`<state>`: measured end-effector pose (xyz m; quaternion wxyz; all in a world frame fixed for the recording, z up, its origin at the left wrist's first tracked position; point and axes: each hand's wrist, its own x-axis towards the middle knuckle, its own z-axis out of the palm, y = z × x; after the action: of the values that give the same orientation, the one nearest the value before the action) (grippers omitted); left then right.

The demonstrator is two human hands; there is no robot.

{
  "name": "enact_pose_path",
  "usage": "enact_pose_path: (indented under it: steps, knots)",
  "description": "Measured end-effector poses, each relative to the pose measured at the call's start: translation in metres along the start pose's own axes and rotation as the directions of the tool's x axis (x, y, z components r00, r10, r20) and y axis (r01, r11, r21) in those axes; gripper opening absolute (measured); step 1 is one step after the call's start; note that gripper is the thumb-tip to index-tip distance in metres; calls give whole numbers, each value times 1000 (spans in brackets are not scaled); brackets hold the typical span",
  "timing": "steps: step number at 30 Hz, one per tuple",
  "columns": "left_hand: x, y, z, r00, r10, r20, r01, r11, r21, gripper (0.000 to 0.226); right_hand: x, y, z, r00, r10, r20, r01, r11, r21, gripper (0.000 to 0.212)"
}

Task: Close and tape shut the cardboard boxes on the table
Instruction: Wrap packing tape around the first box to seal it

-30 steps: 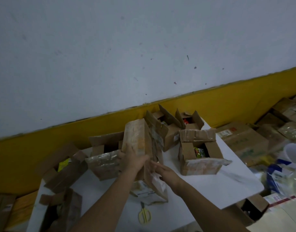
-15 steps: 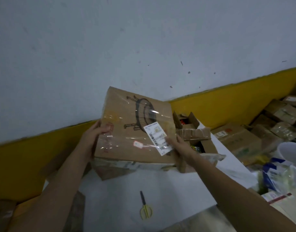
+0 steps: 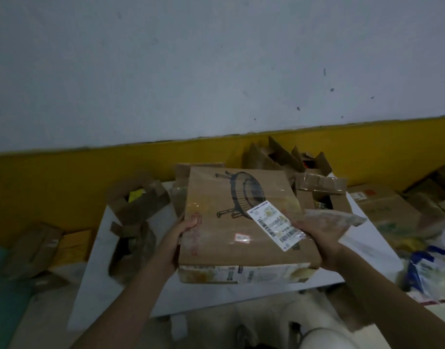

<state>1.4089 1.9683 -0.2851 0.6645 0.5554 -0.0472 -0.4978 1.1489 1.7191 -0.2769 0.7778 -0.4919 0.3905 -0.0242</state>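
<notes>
Lower now than half a second ago, the box (image 3: pixel 231 248) lies flat between both hands, over the near part of the table (image 3: pixel 211 295). I cannot tell whether its underside touches the top. At the left of the table stand two open boxes (image 3: pixel 138 197), flaps up. The left hand (image 3: pixel 187 225) grips the box's left edge, thumb curled onto the top face, the other fingers hidden beneath. A white label (image 3: pixel 274 226) sits askew on the box's right side, beside a printed basket drawing. The right hand (image 3: pixel 322 240) grips the right edge, thumb on the label, fingers wrapped under and out of sight. Behind that hand stands a third open box (image 3: pixel 324 195), with floor boxes (image 3: pixel 387 212) further right.
</notes>
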Motion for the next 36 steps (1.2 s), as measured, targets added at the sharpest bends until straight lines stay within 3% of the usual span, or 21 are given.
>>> enact_pose_path:
  steps: [4,7,10,13,18,23,26,29,33,36]
  knots:
    - [-22,-24,-38,994,-76,-79,82,993,83,44,-9,34,29,995,82,57,-83,996,32,49]
    - [-43,-22,-69,982,-111,-150,135,978,162,54,-9,54,49,988,119,101,-128,989,80,48]
    - [-61,-5,-97,989,-35,-145,49,994,96,45,1,54,82,987,116,109,-125,989,80,52]
    - [-81,31,-123,986,7,-165,-4,1000,20,42,19,34,135,985,56,162,-72,993,95,44]
    - [-126,82,-183,925,40,-377,-26,999,43,52,65,-7,233,969,-36,246,28,999,36,46]
    - [-168,90,-243,838,48,-543,-62,998,-8,32,113,-6,334,911,-45,410,29,999,47,35]
    - [-178,93,-296,758,32,-652,-63,998,-25,32,139,9,399,894,-39,447,60,998,-33,48]
    - [-180,89,-357,688,21,-726,-103,992,-69,37,182,38,454,903,55,426,15,987,-160,79]
    - [-160,81,-425,653,16,-758,-124,988,-87,27,195,54,518,948,11,317,127,903,-411,72]
    - [-132,80,-455,629,36,-776,-89,996,-26,25,224,79,539,954,-3,301,150,872,-466,63]
